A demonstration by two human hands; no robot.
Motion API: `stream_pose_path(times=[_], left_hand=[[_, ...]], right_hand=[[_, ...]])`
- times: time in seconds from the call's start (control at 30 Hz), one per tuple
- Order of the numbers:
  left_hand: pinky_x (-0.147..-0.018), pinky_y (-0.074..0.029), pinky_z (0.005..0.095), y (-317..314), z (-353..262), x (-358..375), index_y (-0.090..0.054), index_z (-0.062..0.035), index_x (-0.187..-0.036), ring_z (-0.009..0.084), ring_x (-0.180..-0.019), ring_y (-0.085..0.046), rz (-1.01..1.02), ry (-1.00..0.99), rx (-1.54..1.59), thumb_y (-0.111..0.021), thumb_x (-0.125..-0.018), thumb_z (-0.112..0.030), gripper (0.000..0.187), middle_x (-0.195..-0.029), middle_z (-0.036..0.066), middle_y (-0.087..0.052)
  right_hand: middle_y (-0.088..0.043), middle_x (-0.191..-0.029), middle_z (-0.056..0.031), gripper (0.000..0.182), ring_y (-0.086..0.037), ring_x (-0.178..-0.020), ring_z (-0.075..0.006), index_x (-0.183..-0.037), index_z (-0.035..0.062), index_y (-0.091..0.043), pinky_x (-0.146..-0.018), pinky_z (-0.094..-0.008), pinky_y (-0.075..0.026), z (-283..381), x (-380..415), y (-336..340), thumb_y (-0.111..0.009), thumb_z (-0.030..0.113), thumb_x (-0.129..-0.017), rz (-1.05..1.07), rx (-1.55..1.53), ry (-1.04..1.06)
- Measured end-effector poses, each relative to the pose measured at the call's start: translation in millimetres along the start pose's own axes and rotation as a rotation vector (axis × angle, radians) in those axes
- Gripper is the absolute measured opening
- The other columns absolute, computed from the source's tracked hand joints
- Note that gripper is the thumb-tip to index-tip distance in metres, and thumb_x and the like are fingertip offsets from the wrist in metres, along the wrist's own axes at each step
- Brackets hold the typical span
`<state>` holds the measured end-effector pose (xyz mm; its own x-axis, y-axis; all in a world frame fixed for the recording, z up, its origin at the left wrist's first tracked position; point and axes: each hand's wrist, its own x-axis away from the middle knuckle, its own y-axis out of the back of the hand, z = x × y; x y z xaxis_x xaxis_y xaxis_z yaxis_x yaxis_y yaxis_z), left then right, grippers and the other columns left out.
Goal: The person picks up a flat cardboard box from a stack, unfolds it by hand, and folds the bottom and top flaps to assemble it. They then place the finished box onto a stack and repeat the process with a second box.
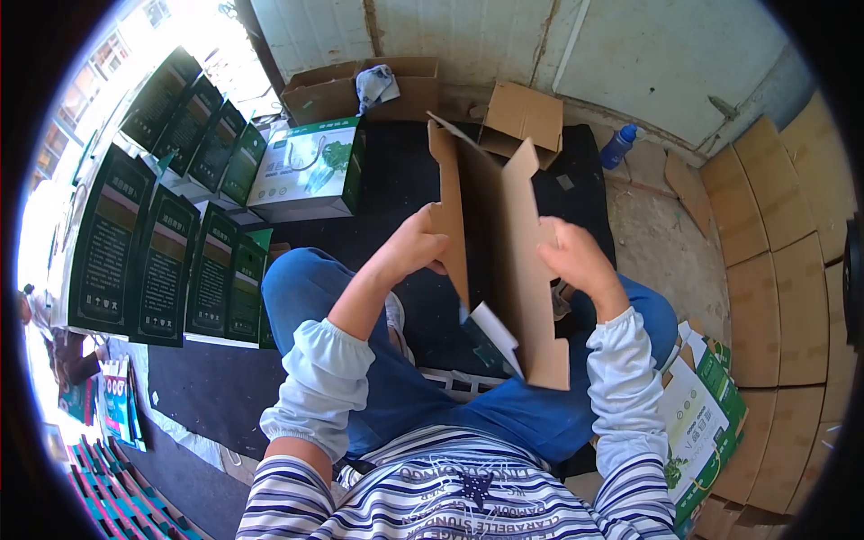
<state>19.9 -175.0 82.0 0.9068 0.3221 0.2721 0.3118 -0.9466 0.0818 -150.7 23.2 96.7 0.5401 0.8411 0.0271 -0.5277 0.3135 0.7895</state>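
An unfolded cardboard box (513, 261), plain brown inside with a little green and white on its lower flap, stands open between my two hands above my lap. My left hand (416, 243) grips its left panel, with the fingers closed at the edge. On the right panel, my right hand (576, 256) is closed with the thumb on the inner side. Behind the box, a brown carton (522, 112) rests on the black mat (396, 153). A green and white printed box (310, 166) lies to the left.
Green boxes (108, 243) stand in rows at the left. Stacked brown cartons (778, 270) line the right side. A blue bottle (618, 147) stands behind the mat's right corner. Green and white cardboard (697, 418) lies beside my right knee. An open carton (409, 90) holds a cloth (374, 87).
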Motion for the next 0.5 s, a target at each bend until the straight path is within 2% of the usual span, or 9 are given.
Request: stream_pose_path(times=[0.07, 0.17, 0.33, 0.43, 0.5], left_hand=[[-0.064, -0.056, 0.0294, 3.1, -4.6, 6.9, -0.041, -0.0018, -0.129, 0.0184, -0.083, -0.065, 0.025, 0.015, -0.032, -0.053, -0.080, -0.003, 0.050, -0.100, 0.010, -0.061], [-0.064, -0.055, 0.0286, 5.5, -6.7, 14.2, -0.040, -0.0020, -0.132, 0.0166, -0.084, -0.064, 0.086, 0.010, -0.154, -0.054, -0.081, -0.004, 0.052, -0.101, 0.008, -0.061], [-0.063, -0.054, 0.0266, 16.3, -8.7, 17.9, -0.037, -0.0018, -0.134, 0.0149, -0.082, -0.063, 0.203, -0.042, -0.192, -0.055, -0.082, -0.005, 0.055, -0.100, 0.008, -0.060], [-0.062, -0.054, 0.0259, 11.7, 2.0, 4.5, -0.037, -0.0012, -0.133, 0.0155, -0.079, -0.064, 0.227, 0.024, -0.299, -0.054, -0.082, -0.005, 0.053, -0.099, 0.009, -0.061], [-0.061, -0.055, 0.0257, 3.4, 7.7, -3.7, -0.038, -0.0007, -0.131, 0.0163, -0.077, -0.064, 0.199, 0.073, -0.324, -0.053, -0.083, -0.006, 0.051, -0.097, 0.010, -0.061]], right_hand=[[-0.062, -0.092, -0.0277, 0.032, -0.059, -0.091, -0.0413, -0.100, -0.0005, -0.059, -0.079, -0.0466, -0.046, -13.2, -5.3, 2.7, -0.051, 0.019, -0.077, -0.120, 0.115, -0.038], [-0.062, -0.093, -0.0264, 0.032, -0.059, -0.092, -0.0408, -0.099, -0.0004, -0.060, -0.080, -0.0466, -0.046, -26.6, -5.0, 12.5, -0.051, 0.020, -0.076, -0.199, 0.108, -0.113], [-0.062, -0.096, -0.0266, 0.037, -0.058, -0.095, -0.0415, -0.104, -0.0006, -0.059, -0.083, -0.0456, -0.045, -22.9, 1.0, 29.7, -0.049, 0.022, -0.077, -0.211, 0.018, -0.199], [-0.061, -0.096, -0.0282, 0.036, -0.058, -0.096, -0.0420, -0.102, -0.0019, -0.059, -0.085, -0.0460, -0.045, -39.1, -5.4, 18.2, -0.048, 0.022, -0.077, -0.202, 0.103, -0.139], [-0.061, -0.098, -0.0300, 0.035, -0.058, -0.095, -0.0430, -0.100, -0.0037, -0.058, -0.086, -0.0468, -0.045, -33.0, -11.4, 1.5, -0.047, 0.021, -0.078, -0.135, 0.273, -0.271]])
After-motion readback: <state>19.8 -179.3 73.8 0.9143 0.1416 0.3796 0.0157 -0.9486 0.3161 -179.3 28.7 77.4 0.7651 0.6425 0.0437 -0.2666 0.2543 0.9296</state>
